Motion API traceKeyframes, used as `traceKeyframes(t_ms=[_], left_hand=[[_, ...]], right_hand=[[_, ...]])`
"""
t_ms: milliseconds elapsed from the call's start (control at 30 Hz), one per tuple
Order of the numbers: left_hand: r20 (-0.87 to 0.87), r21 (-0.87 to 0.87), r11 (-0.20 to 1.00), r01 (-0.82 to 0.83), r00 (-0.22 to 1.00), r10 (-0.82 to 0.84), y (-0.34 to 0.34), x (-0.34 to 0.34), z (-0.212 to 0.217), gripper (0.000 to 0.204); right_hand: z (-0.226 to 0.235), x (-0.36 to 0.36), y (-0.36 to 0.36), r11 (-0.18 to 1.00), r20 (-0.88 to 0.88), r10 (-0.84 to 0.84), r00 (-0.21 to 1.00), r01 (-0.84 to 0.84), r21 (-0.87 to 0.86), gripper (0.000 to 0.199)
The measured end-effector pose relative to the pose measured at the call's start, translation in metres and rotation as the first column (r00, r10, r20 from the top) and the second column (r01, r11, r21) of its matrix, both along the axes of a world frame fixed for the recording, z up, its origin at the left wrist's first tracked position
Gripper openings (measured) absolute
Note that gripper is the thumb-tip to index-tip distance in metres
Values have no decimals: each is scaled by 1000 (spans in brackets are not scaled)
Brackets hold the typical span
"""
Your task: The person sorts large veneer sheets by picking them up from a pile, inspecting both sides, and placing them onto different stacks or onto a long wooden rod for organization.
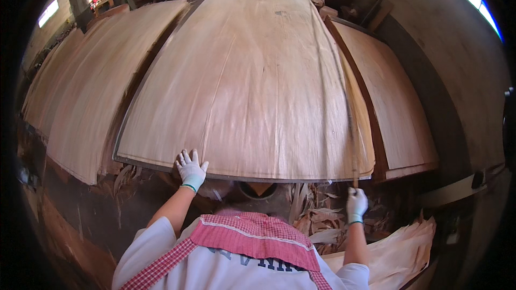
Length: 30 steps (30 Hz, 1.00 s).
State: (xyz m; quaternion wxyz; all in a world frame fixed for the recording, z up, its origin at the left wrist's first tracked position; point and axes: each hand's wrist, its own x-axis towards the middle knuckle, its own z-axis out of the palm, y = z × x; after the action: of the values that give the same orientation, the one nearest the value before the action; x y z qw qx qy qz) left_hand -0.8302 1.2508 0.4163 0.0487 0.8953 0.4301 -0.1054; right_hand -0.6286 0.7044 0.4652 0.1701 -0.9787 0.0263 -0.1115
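Red-checked apron [258, 243] nearest; I've got left grip [192, 172] splayed on a veneer sheet [242, 91], right grip [357, 204] clenched round a thin stick [354, 176].

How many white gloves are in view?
2: one on the left hand, resting on the wood veneer sheet; one on the right hand, gripping a thin stick by the sheet's near right corner. Others may be hidden.

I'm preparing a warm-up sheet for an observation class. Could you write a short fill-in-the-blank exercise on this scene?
1. The left hand and the right hand are both gloved in the colour ____.
2. The hand spread on the wide wood sheet is the ____ one.
3. The thin stick is held in the ____ hand.

Missing words: white; left; right.
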Motion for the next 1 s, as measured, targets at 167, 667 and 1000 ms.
traceKeyframes(t_ms=[167,667,1000], left_hand=[[22,2,1000,16,1000,-16,6,0,8,73],[452,-890,304,339,746,489,58,74,77,23],[362,148,886,440,809,-463,204,98,-10,63]], right_hand=[[-69,-48,135,638,-233,264,936,11,770,15],[30,-118,285,643,-130,657,743,-462,611,29],[-57,-353,-87,348,-184,-904,387,913,211,26]])
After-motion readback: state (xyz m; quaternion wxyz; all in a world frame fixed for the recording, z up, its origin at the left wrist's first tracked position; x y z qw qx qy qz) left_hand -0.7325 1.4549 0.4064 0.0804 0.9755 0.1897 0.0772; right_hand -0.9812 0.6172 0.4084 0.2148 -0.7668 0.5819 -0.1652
